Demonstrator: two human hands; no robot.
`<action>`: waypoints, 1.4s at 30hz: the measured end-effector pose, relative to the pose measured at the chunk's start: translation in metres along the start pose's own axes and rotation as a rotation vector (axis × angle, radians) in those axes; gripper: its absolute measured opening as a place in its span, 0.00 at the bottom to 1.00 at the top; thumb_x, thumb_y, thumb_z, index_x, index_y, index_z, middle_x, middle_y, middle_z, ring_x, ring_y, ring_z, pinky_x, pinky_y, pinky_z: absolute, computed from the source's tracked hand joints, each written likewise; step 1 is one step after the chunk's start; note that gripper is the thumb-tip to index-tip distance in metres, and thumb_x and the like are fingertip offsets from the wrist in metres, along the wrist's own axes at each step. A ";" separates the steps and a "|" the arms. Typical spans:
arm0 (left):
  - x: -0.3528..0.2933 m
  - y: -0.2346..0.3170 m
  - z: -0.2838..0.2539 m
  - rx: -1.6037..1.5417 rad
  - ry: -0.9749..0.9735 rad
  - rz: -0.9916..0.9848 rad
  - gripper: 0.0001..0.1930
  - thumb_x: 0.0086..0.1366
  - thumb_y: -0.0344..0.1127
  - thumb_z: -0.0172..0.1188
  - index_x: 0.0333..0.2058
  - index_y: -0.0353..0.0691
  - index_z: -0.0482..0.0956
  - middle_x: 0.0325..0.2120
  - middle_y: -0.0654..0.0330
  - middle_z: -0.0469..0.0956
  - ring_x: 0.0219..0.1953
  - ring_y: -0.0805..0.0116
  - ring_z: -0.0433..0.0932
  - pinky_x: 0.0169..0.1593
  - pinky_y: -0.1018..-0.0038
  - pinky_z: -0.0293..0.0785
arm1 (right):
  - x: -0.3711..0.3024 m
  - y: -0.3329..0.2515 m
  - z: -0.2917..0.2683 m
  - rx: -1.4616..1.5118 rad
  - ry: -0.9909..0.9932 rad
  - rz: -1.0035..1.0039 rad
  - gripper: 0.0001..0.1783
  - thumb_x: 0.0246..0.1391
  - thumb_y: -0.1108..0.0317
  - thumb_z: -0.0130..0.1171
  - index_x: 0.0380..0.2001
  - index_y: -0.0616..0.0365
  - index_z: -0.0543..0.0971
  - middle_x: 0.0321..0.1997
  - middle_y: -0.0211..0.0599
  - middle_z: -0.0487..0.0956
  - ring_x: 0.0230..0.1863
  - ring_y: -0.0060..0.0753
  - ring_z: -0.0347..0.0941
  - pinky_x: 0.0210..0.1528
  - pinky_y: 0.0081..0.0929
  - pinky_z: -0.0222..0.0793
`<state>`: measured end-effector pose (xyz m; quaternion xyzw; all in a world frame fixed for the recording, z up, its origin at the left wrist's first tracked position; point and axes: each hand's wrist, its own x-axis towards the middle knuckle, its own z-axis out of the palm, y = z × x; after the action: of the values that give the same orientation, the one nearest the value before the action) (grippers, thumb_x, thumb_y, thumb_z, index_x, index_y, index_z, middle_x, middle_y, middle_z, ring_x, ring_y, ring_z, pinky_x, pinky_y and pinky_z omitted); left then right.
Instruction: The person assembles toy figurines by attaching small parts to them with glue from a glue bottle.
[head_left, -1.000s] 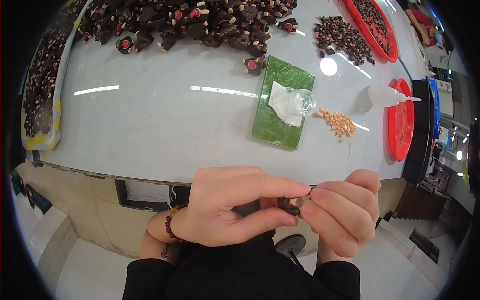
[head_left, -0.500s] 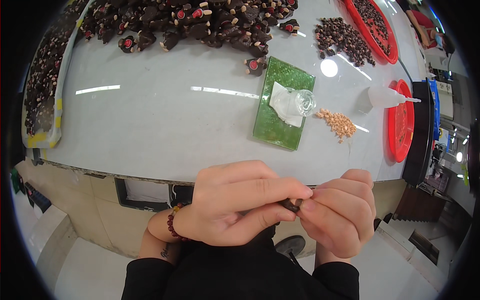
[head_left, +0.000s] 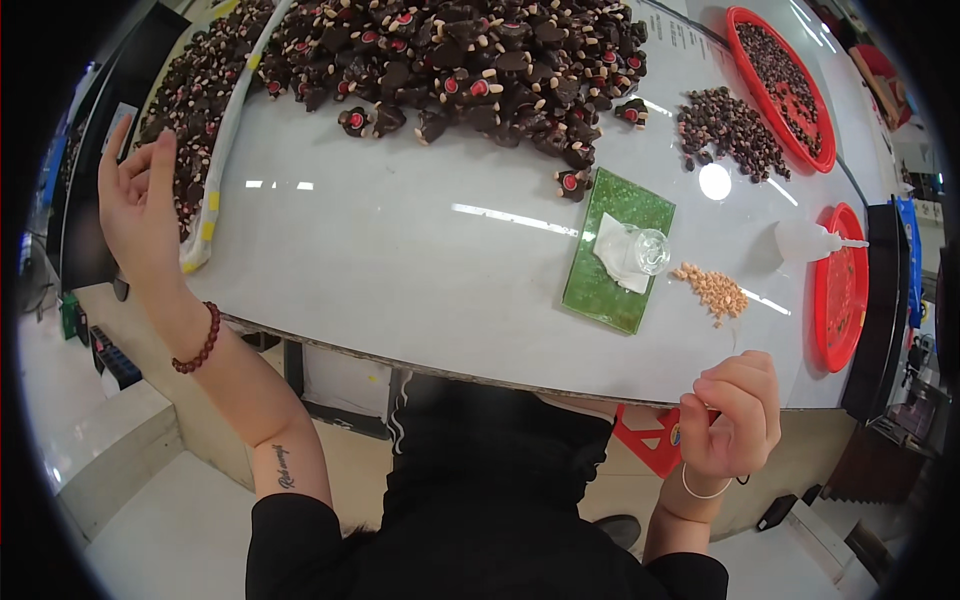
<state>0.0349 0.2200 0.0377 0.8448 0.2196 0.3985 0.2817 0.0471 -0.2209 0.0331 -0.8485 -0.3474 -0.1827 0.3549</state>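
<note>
My left hand [head_left: 140, 205] is stretched out at the far left, over the near part of a white-rimmed tray [head_left: 212, 185] full of small dark brown pieces with beige tips. Its fingers are apart and I see nothing between them. At the table's front edge on the right, my right hand [head_left: 738, 415] has its fingers curled, thumb close to the forefinger. Whatever they may pinch is too small to make out. Beyond that hand lies a heap of small beige bits [head_left: 715, 292]. A clear little cup [head_left: 650, 252] and a folded white tissue [head_left: 613, 250] rest on a green slab [head_left: 600, 300].
A large pile of dark brown figures [head_left: 480, 70] with red spots covers the table's back. At the right are a heap of small dark parts [head_left: 730, 130], a red tray [head_left: 822, 140] of more such parts, a translucent squeeze bottle [head_left: 805, 242] and another red tray [head_left: 835, 330].
My hands have parted. The left one swung far left to the tray and its fingers opened; the right moved slightly right. The small dark piece between them no longer shows there.
</note>
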 end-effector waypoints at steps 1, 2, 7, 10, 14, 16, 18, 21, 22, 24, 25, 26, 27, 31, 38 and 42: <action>-0.001 0.005 0.004 -0.003 -0.002 0.005 0.13 0.60 0.29 0.60 0.44 0.33 0.77 0.28 0.65 0.76 0.26 0.84 0.69 0.32 0.87 0.65 | -0.001 0.001 -0.001 0.004 -0.003 -0.003 0.10 0.36 0.74 0.67 0.25 0.55 0.76 0.27 0.30 0.73 0.24 0.31 0.67 0.27 0.28 0.58; -0.007 0.012 0.011 -0.025 -0.074 0.069 0.13 0.60 0.29 0.60 0.44 0.35 0.77 0.28 0.66 0.76 0.26 0.84 0.69 0.32 0.87 0.66 | -0.001 0.002 -0.001 0.008 -0.007 -0.008 0.10 0.36 0.75 0.66 0.25 0.56 0.75 0.27 0.31 0.73 0.23 0.31 0.67 0.27 0.27 0.58; -0.040 0.059 0.062 0.067 -0.610 0.296 0.11 0.59 0.29 0.59 0.41 0.40 0.77 0.26 0.63 0.75 0.24 0.81 0.69 0.30 0.83 0.67 | 0.002 0.008 -0.006 -0.037 0.031 -0.014 0.10 0.34 0.79 0.64 0.24 0.59 0.76 0.26 0.34 0.73 0.24 0.31 0.67 0.26 0.26 0.59; -0.043 0.049 0.072 -0.002 -0.647 0.208 0.09 0.59 0.30 0.58 0.40 0.40 0.76 0.23 0.63 0.74 0.23 0.80 0.68 0.29 0.83 0.66 | 0.000 0.021 -0.019 -0.098 0.100 0.030 0.10 0.33 0.81 0.62 0.25 0.61 0.76 0.26 0.36 0.73 0.24 0.33 0.68 0.27 0.25 0.62; -0.036 0.040 0.066 0.007 -0.650 0.061 0.07 0.59 0.31 0.59 0.37 0.39 0.77 0.17 0.69 0.67 0.20 0.83 0.62 0.25 0.84 0.60 | -0.012 0.051 -0.029 -0.207 0.146 0.136 0.11 0.33 0.83 0.60 0.26 0.64 0.76 0.28 0.38 0.74 0.27 0.35 0.69 0.30 0.22 0.65; -0.035 0.038 0.064 0.070 -0.684 0.014 0.07 0.59 0.31 0.59 0.36 0.38 0.77 0.16 0.71 0.61 0.20 0.85 0.57 0.23 0.84 0.54 | -0.019 0.059 -0.034 -0.234 0.078 0.228 0.11 0.33 0.82 0.61 0.26 0.62 0.77 0.32 0.37 0.74 0.31 0.33 0.69 0.31 0.22 0.65; -0.033 0.036 0.064 0.079 -0.699 0.073 0.08 0.59 0.31 0.59 0.37 0.39 0.78 0.18 0.71 0.62 0.21 0.85 0.57 0.23 0.85 0.54 | -0.021 0.060 -0.035 -0.249 -0.013 0.242 0.11 0.33 0.82 0.61 0.26 0.60 0.77 0.32 0.37 0.74 0.32 0.33 0.69 0.31 0.23 0.64; -0.036 0.039 0.057 0.056 -0.676 0.151 0.09 0.59 0.30 0.59 0.39 0.39 0.78 0.20 0.71 0.65 0.22 0.84 0.58 0.25 0.85 0.55 | -0.022 0.061 -0.028 -0.231 -0.111 0.269 0.12 0.32 0.81 0.63 0.25 0.57 0.79 0.33 0.34 0.74 0.34 0.33 0.68 0.31 0.26 0.64; -0.037 0.042 0.051 0.025 -0.637 0.173 0.10 0.60 0.30 0.58 0.41 0.38 0.77 0.22 0.70 0.66 0.22 0.84 0.59 0.25 0.85 0.55 | -0.021 0.061 -0.025 -0.237 -0.113 0.235 0.12 0.32 0.81 0.64 0.25 0.57 0.79 0.33 0.34 0.74 0.34 0.33 0.68 0.31 0.26 0.64; -0.045 0.049 0.042 -0.130 -0.564 0.170 0.10 0.61 0.30 0.57 0.42 0.36 0.76 0.23 0.69 0.67 0.23 0.84 0.60 0.26 0.85 0.56 | -0.019 0.064 -0.022 -0.252 -0.119 0.204 0.12 0.32 0.80 0.64 0.25 0.57 0.79 0.33 0.33 0.74 0.34 0.34 0.68 0.31 0.26 0.64; -0.051 0.055 0.039 -0.287 -0.494 0.169 0.11 0.62 0.30 0.56 0.43 0.34 0.76 0.24 0.68 0.69 0.23 0.83 0.60 0.27 0.86 0.57 | -0.020 0.068 -0.020 -0.253 -0.108 0.188 0.12 0.32 0.81 0.65 0.25 0.58 0.79 0.32 0.33 0.74 0.34 0.32 0.68 0.30 0.25 0.62; -0.056 0.066 0.029 -0.307 -0.486 0.111 0.12 0.64 0.30 0.53 0.43 0.27 0.73 0.25 0.65 0.70 0.24 0.82 0.64 0.28 0.85 0.60 | -0.021 0.070 -0.019 -0.253 -0.098 0.171 0.12 0.32 0.81 0.65 0.26 0.58 0.79 0.32 0.32 0.73 0.34 0.31 0.68 0.29 0.25 0.59; -0.062 0.068 0.021 -0.305 -0.486 0.111 0.12 0.64 0.30 0.53 0.43 0.27 0.73 0.25 0.65 0.70 0.24 0.82 0.64 0.28 0.85 0.60 | -0.019 0.069 -0.018 -0.251 -0.099 0.171 0.12 0.32 0.81 0.65 0.26 0.58 0.79 0.32 0.32 0.73 0.34 0.31 0.68 0.29 0.25 0.59; -0.085 0.078 0.015 -1.086 -0.585 0.090 0.09 0.62 0.31 0.53 0.32 0.28 0.71 0.21 0.59 0.74 0.17 0.77 0.69 0.22 0.84 0.63 | -0.009 0.065 -0.014 -0.266 -0.131 0.163 0.11 0.31 0.81 0.65 0.23 0.58 0.79 0.31 0.33 0.74 0.32 0.34 0.68 0.32 0.28 0.65; -0.133 0.110 0.035 -1.481 -0.632 -0.348 0.08 0.54 0.28 0.60 0.27 0.29 0.70 0.17 0.54 0.74 0.15 0.69 0.72 0.21 0.81 0.69 | 0.001 0.056 -0.008 -0.286 -0.203 0.179 0.09 0.31 0.81 0.62 0.22 0.61 0.75 0.30 0.35 0.73 0.33 0.37 0.68 0.35 0.30 0.66; -0.149 0.102 0.040 -1.591 -0.803 -0.503 0.09 0.54 0.28 0.60 0.29 0.28 0.71 0.21 0.51 0.75 0.25 0.68 0.77 0.28 0.80 0.72 | 0.002 0.054 -0.007 -0.295 -0.223 0.199 0.09 0.33 0.81 0.62 0.23 0.62 0.75 0.31 0.36 0.72 0.33 0.39 0.68 0.36 0.31 0.66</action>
<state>-0.0057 0.0436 0.0018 0.4050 -0.0560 0.0364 0.9119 0.0866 -0.2521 0.0130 -0.9364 -0.2687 -0.1006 0.2022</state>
